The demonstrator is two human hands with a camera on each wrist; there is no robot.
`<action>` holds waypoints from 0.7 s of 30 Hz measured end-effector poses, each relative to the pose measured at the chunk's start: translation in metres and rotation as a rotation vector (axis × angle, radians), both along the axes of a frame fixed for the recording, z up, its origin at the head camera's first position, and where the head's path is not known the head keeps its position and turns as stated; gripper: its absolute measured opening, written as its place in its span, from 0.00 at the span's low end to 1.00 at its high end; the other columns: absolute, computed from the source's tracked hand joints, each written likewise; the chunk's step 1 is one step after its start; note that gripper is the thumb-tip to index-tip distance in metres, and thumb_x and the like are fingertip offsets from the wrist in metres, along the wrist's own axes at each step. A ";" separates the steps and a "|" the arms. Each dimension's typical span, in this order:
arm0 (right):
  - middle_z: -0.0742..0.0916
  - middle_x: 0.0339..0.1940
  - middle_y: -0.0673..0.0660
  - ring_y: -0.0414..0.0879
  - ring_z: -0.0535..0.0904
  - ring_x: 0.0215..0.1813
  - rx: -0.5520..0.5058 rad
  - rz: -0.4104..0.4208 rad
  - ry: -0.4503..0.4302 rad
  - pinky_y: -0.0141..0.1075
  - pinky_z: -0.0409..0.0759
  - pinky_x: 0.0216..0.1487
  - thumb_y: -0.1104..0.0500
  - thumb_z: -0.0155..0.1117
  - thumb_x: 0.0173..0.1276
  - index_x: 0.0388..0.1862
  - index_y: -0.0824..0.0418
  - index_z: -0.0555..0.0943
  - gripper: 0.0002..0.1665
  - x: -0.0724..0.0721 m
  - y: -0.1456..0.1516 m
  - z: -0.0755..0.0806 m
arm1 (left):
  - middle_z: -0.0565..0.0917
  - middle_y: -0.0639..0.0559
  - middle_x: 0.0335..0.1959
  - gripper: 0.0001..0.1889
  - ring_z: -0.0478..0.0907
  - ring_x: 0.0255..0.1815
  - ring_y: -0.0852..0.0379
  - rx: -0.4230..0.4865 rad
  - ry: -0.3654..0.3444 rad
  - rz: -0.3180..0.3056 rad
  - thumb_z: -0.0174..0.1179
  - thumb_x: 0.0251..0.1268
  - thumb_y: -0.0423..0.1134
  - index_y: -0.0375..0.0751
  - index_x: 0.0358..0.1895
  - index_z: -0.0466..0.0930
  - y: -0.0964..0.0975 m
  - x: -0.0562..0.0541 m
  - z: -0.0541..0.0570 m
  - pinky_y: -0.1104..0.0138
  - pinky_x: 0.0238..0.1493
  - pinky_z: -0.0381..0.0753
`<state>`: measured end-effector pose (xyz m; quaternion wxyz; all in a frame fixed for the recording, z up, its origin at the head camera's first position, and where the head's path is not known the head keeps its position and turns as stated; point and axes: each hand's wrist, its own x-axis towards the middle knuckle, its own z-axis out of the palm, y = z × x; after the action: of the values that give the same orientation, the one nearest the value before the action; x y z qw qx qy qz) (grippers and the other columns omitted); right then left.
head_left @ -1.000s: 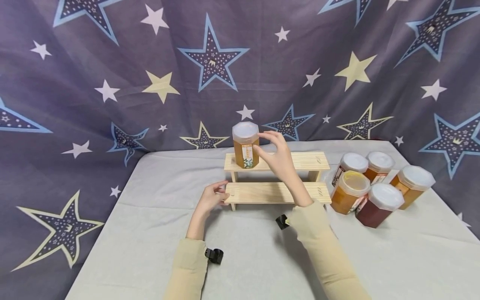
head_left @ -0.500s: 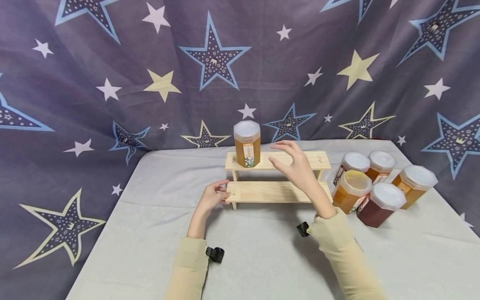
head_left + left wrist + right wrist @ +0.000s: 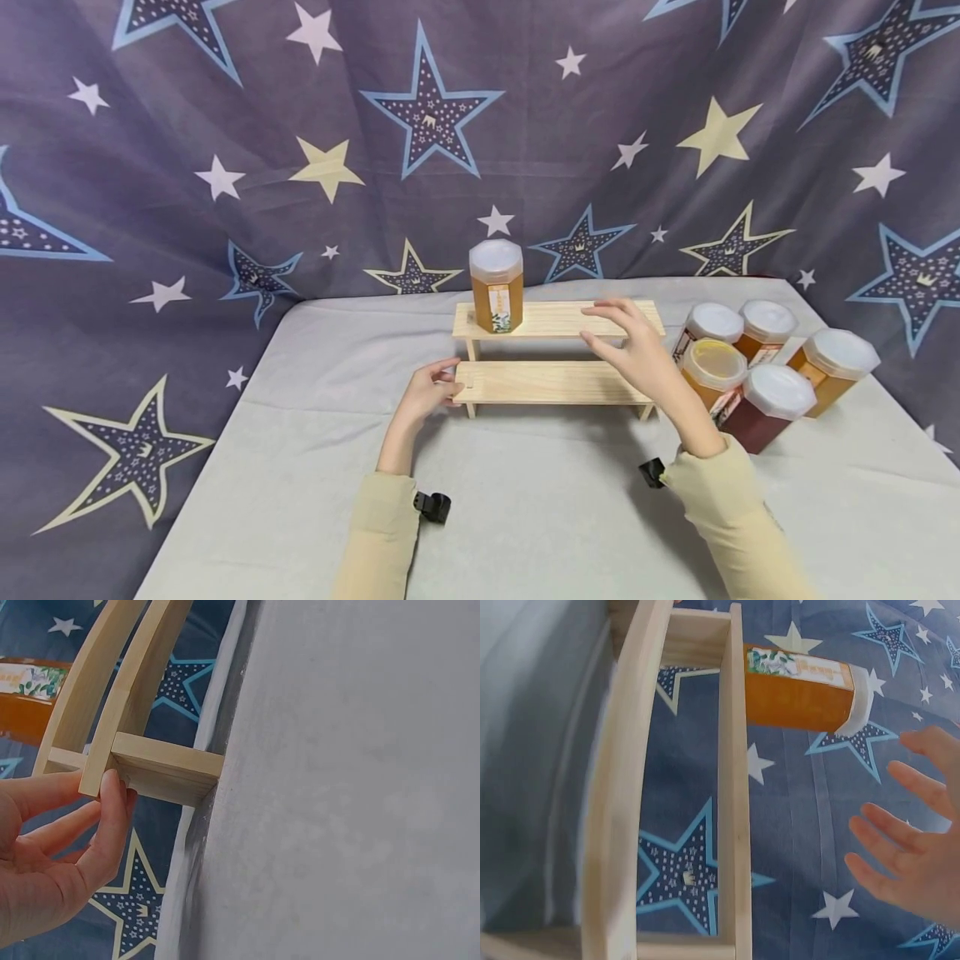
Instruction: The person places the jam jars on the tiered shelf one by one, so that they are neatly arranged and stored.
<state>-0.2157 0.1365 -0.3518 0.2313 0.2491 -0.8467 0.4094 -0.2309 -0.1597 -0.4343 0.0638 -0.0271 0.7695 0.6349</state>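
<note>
A two-step wooden shelf (image 3: 551, 382) stands on the cloth-covered table. My left hand (image 3: 422, 395) pinches the left end of its lower board between thumb and fingers; the left wrist view shows the fingertips (image 3: 111, 787) at the board's end. An amber honey jar (image 3: 497, 292) with a whitish lid and a label stands upright at the left of the upper board. My right hand (image 3: 636, 348) hovers over the shelf's right part, fingers spread and loosely bent, holding nothing. In the right wrist view that hand (image 3: 919, 832) is apart from the jar (image 3: 802, 690).
Several more lidded jars cluster on the table right of the shelf, among them a dark red one (image 3: 768, 408), an amber one with a yellowish lid (image 3: 712, 375) and another amber one (image 3: 832, 371). A star-patterned curtain (image 3: 525, 150) hangs behind the table.
My right hand has let go of the honey jar and moved right, towards the clustered jars. The jar stays on the upper board. My left hand keeps its place.
</note>
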 end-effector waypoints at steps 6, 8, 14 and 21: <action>0.76 0.47 0.63 0.56 0.71 0.52 0.020 -0.035 0.056 0.50 0.72 0.53 0.67 0.66 0.51 0.45 0.65 0.78 0.19 0.007 0.019 -0.004 | 0.69 0.44 0.30 0.25 0.70 0.17 0.62 0.014 -0.003 -0.010 0.54 0.50 0.19 0.25 0.56 0.67 -0.001 0.001 0.002 0.63 0.27 0.85; 0.77 0.46 0.63 0.56 0.70 0.53 0.015 -0.045 0.072 0.51 0.71 0.54 0.69 0.66 0.50 0.44 0.66 0.78 0.19 0.009 0.026 -0.005 | 0.69 0.44 0.30 0.25 0.70 0.17 0.62 0.026 -0.014 -0.014 0.54 0.50 0.19 0.25 0.56 0.66 -0.001 0.001 0.003 0.62 0.28 0.85; 0.76 0.47 0.64 0.59 0.69 0.53 0.037 -0.092 0.043 0.54 0.70 0.54 0.68 0.66 0.51 0.44 0.67 0.78 0.19 0.016 0.045 -0.008 | 0.68 0.41 0.31 0.26 0.71 0.19 0.60 0.035 -0.019 -0.039 0.53 0.50 0.18 0.22 0.57 0.64 0.002 0.007 0.017 0.57 0.33 0.85; 0.76 0.46 0.64 0.58 0.71 0.49 0.091 -0.158 0.027 0.52 0.72 0.46 0.67 0.65 0.52 0.44 0.67 0.78 0.18 0.022 0.071 -0.016 | 0.68 0.39 0.32 0.25 0.71 0.19 0.60 0.022 0.002 -0.041 0.52 0.50 0.18 0.20 0.56 0.63 0.004 0.016 0.028 0.55 0.34 0.84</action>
<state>-0.1938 0.2078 -0.3674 0.2628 0.1974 -0.8783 0.3473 -0.2144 -0.1552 -0.4065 0.0762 -0.0098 0.7628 0.6420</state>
